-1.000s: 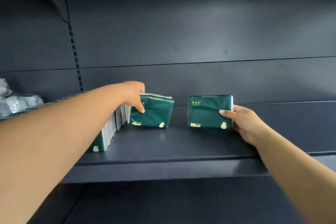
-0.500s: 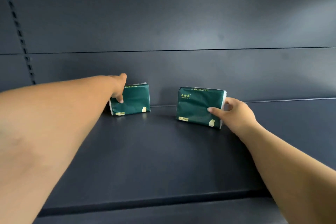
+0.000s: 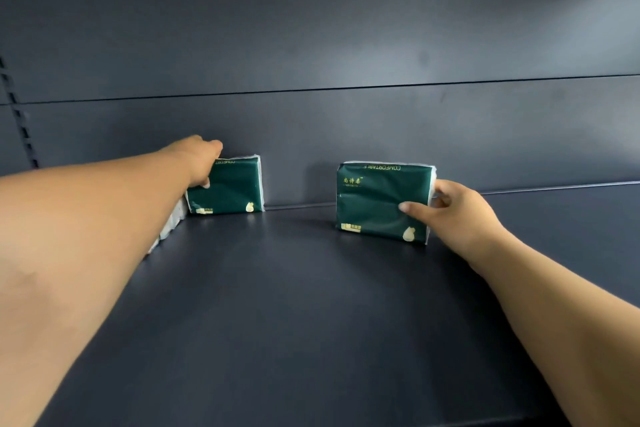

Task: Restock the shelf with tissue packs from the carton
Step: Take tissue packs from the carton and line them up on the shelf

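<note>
Two dark green tissue packs stand upright on the dark shelf (image 3: 294, 305). The left pack (image 3: 228, 185) stands against the back wall, and my left hand (image 3: 197, 159) holds its top left corner, thumb on the front face. The right pack (image 3: 375, 203) stands a little forward of the wall; my right hand (image 3: 457, 215) grips its right end, thumb across the front. A row of more packs (image 3: 169, 229) runs forward from the left pack, mostly hidden behind my left forearm. The carton is out of view.
The dark back wall (image 3: 346, 135) rises behind both packs. A slotted upright (image 3: 19, 118) runs down the far left. Bare shelf surface lies between the two packs and in front of them.
Both packs have gone deeper onto the shelf; the left one now stands against the back wall. The view has moved closer and to the right, so the row of packs at the left is mostly hidden.
</note>
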Available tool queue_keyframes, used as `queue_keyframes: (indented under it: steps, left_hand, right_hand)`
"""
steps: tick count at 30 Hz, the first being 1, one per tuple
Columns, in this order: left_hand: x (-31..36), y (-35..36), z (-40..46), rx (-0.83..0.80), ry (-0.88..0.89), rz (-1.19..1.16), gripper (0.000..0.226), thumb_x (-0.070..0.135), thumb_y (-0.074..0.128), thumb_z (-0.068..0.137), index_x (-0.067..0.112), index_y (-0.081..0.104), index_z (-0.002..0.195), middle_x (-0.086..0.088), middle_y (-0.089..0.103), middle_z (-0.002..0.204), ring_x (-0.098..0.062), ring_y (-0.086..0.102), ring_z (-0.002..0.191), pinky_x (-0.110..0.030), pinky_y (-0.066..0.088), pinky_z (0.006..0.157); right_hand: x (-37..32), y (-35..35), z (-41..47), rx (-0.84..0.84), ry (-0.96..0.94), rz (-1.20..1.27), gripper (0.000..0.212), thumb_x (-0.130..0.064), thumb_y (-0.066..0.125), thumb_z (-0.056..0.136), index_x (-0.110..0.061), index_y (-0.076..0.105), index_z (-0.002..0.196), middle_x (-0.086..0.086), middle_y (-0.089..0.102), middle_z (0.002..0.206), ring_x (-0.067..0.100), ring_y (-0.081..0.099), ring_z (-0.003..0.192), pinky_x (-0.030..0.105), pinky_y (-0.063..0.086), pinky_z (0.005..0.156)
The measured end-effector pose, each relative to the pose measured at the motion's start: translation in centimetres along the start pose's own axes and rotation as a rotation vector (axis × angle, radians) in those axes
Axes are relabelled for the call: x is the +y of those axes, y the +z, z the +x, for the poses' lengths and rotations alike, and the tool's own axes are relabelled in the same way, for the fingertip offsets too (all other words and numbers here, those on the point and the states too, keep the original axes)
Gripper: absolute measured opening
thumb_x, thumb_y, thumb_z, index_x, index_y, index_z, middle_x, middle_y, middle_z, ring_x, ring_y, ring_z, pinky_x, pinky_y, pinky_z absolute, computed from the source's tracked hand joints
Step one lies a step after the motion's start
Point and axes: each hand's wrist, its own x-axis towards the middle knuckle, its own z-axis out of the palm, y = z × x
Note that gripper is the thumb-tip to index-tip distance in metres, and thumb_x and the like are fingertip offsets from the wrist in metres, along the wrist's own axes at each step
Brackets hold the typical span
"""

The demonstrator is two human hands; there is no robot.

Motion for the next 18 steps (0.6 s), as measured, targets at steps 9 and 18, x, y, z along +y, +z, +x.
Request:
queue_keyframes:
  steps: [9, 18]
  left_hand:
    - [0.0, 0.1, 1.0, -0.036, -0.041, 0.079, 0.049, 0.015, 0.068, 0.083, 0.006, 0.042, 0.124, -0.015, 0.047, 0.122, -0.031, 0.051, 0.109, -0.036, 0.046, 0.083]
    - [4.8, -2.4, -5.8, 0.142, -0.056, -0.173, 0.037, 0.027, 0.051, 0.094, 0.010, 0.046, 0.127, -0.013, 0.048, 0.129, -0.032, 0.045, 0.120, -0.036, 0.041, 0.089]
  right_hand:
    - [0.5, -0.1, 0.4, 0.000, -0.025, 0.005, 0.008, -0.026, 0.069, 0.083, -0.020, 0.066, 0.088, -0.011, 0.051, 0.063, 0.005, 0.046, 0.058, 0.021, 0.033, 0.055]
    - [-0.2, -0.2, 0.1, -0.036, -0.050, -0.055, 0.014, -0.027, 0.068, 0.084, -0.017, 0.065, 0.094, -0.008, 0.051, 0.068, 0.006, 0.046, 0.061, 0.014, 0.034, 0.056]
